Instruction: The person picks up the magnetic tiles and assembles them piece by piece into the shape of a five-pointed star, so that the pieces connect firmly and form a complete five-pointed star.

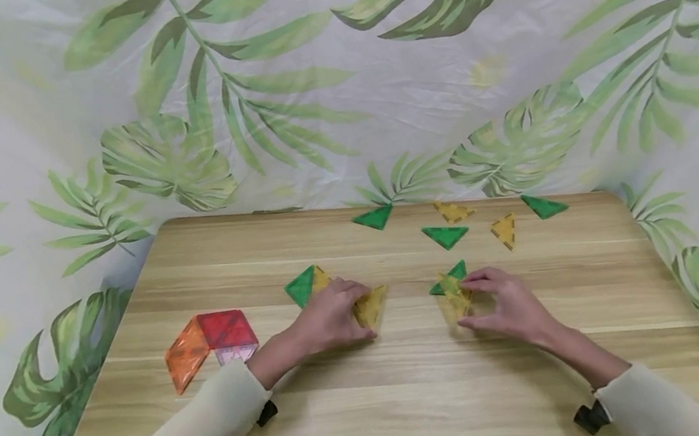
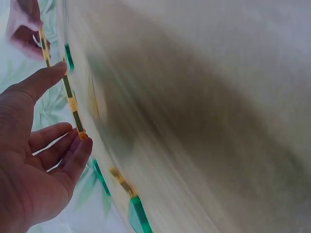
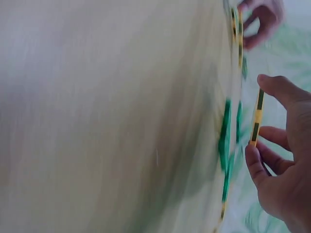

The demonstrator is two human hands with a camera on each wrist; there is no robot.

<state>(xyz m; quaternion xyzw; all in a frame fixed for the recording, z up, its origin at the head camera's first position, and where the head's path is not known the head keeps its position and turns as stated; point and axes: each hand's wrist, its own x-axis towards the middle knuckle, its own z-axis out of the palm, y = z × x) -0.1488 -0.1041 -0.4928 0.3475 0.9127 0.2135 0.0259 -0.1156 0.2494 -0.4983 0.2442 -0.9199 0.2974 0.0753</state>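
The see-through yellow plastic triangle [image 1: 372, 307] in the left hand [image 1: 331, 317] and the pale yellow plastic triangle [image 1: 455, 300] in the right hand [image 1: 505, 304] look smooth and translucent. Left of the left hand, the orange plastic shape [image 1: 188, 351] and red plastic shape [image 1: 227, 329] are glossy with streaks of glare. Beneath both hands, the light brown wood-grain tabletop [image 1: 417, 410] looks smooth, softly sheened. Beyond them, the white leaf-printed sheet [image 1: 337, 130], cloth or thin plastic, is creased and faintly shiny. Behind the wrists, the cream cloth sleeves [image 1: 182, 435] look matt.
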